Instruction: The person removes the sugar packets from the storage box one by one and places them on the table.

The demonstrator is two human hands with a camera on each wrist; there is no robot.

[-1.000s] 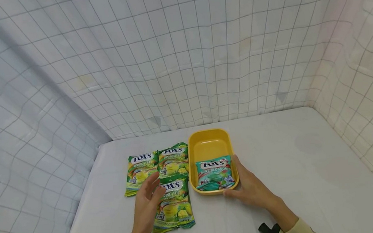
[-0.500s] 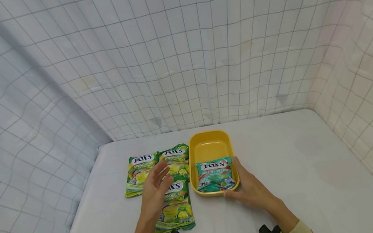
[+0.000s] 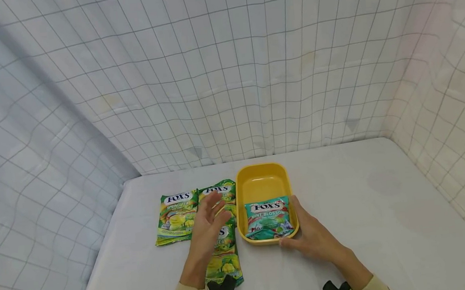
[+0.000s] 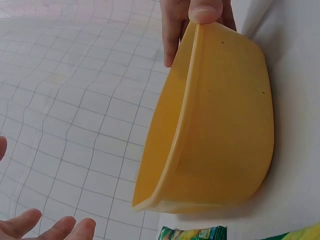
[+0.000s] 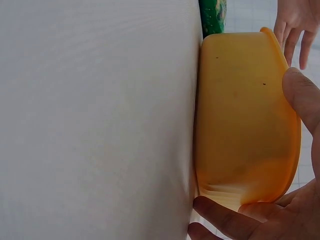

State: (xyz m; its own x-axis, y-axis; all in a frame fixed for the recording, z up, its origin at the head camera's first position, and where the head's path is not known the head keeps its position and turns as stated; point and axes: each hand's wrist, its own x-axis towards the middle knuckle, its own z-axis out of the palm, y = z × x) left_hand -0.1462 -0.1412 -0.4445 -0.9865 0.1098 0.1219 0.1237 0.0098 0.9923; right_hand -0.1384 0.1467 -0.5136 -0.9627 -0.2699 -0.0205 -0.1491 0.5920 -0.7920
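The right hand [image 3: 314, 234] grips the yellow box [image 3: 262, 185]; the left hand [image 3: 207, 225], fingers loose, hovers over green packets [image 3: 175, 217].

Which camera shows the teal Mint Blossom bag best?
The head view: it looks down into the yellow tub, so the teal bag shows its printed front. Neither wrist view shows that bag: both see the tub side-on, with its walls in the way.

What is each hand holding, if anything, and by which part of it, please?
The right hand grips the yellow container by its near right corner, at rim and outer wall. The left hand holds nothing, raised over the green packets.
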